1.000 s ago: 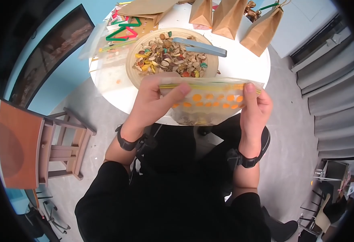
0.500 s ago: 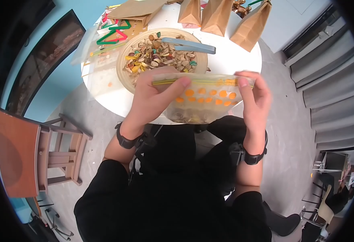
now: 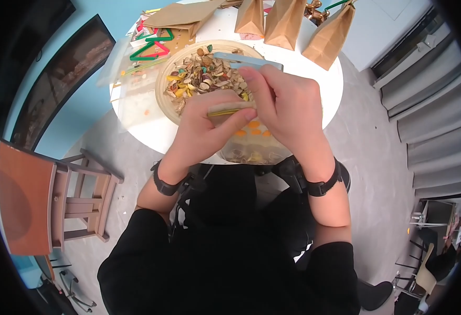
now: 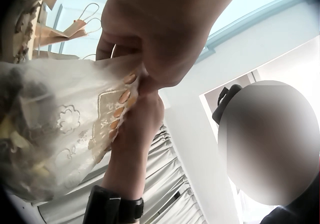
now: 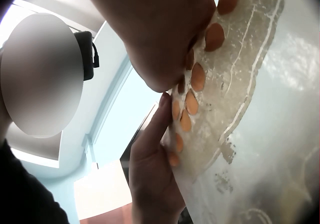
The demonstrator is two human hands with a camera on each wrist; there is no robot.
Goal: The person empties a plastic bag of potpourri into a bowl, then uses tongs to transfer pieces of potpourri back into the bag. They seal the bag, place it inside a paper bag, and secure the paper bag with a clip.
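A translucent zip bag (image 3: 249, 152) with orange dots hangs upright at the table's near edge, dried pieces in its bottom. My left hand (image 3: 199, 123) pinches the left end of its yellow-green zip, thumb on the near side. Close beside it, my right hand (image 3: 296, 107) curls over the bag's top edge and covers the right part of the zip. The bag (image 4: 75, 124) shows embossed flowers in the left wrist view. In the right wrist view, the left thumb lies against the bag (image 5: 245, 84), next to the curled right hand.
Behind the hands, a round tray (image 3: 162, 97) holds dried petals and shells, with blue-grey tongs (image 3: 230, 58) across it. Brown paper bags (image 3: 284, 29) stand at the back right. Green and red folded sticks (image 3: 152, 47) lie at the left.
My right hand has let go of the bag's right end and moved left along the top, close to my left hand. The left hand keeps its grip.
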